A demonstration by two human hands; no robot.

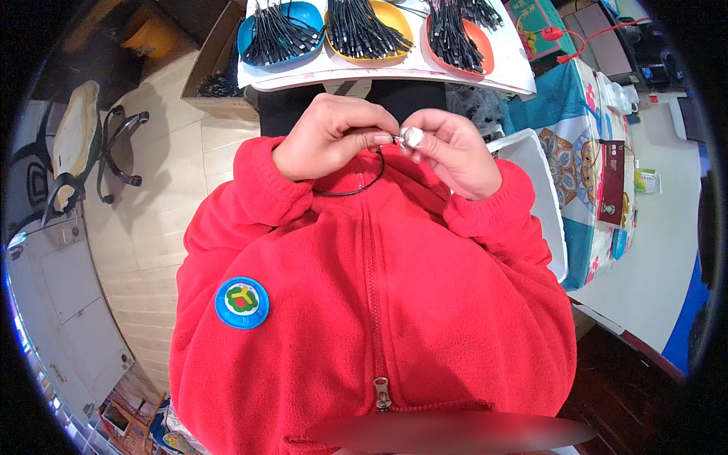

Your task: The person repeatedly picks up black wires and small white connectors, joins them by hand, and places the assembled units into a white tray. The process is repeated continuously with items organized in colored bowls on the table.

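Note:
Both hands meet in front of my chest, just below the table edge. My left hand (334, 138) is closed, with thumb and fingers pinching the end of a thin black cable (369, 186), whose loop hangs down against the red jacket. Between the fingertips of my right hand (456, 154) is a small white and silvery piece (413, 137), touching or almost touching the cable end; its exact kind is too small to make out. Beyond the hands, bundles of black cables with metal plugs lie in a blue plate (244, 47), a yellow plate (408, 29) and an orange plate (486, 50).
The plates stand on a white table (349, 74). A cardboard box (220, 106) holding dark items is at the left, with a swivel chair (80, 129) farther left. At right are a white foam box (547, 189) and a table with a patterned cloth (580, 243).

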